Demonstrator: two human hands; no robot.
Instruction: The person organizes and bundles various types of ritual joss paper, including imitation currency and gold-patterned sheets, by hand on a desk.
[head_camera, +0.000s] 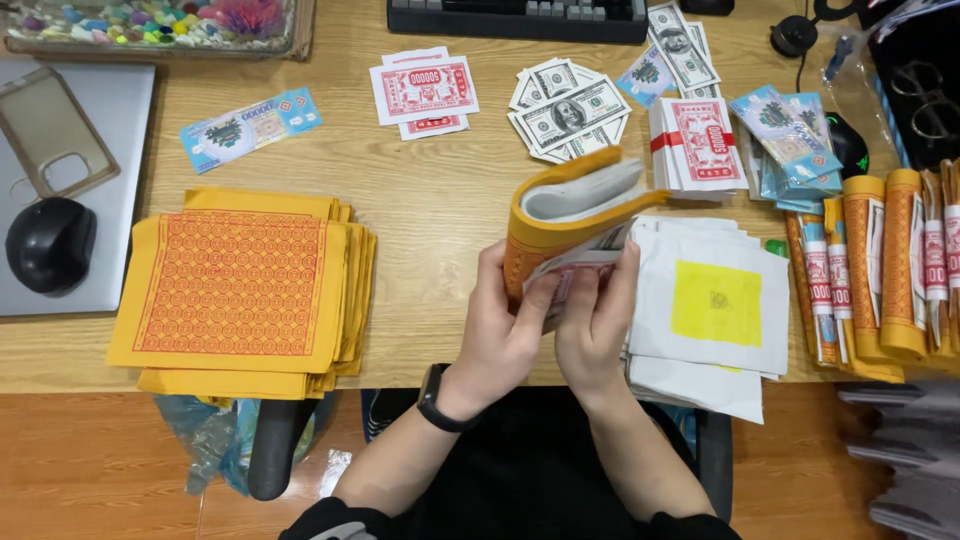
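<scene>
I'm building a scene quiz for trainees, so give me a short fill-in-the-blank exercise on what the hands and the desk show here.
1. Both hands, left hand and right hand, hold a folded bundle wrapped in ____ paper.
2. The wristwatch sits on the ____ wrist.
3. The top white sheet beside the right hand bears a ____ square.
4. The black computer mouse rests on a closed ____.

Missing words: orange; left; yellow; laptop
</scene>
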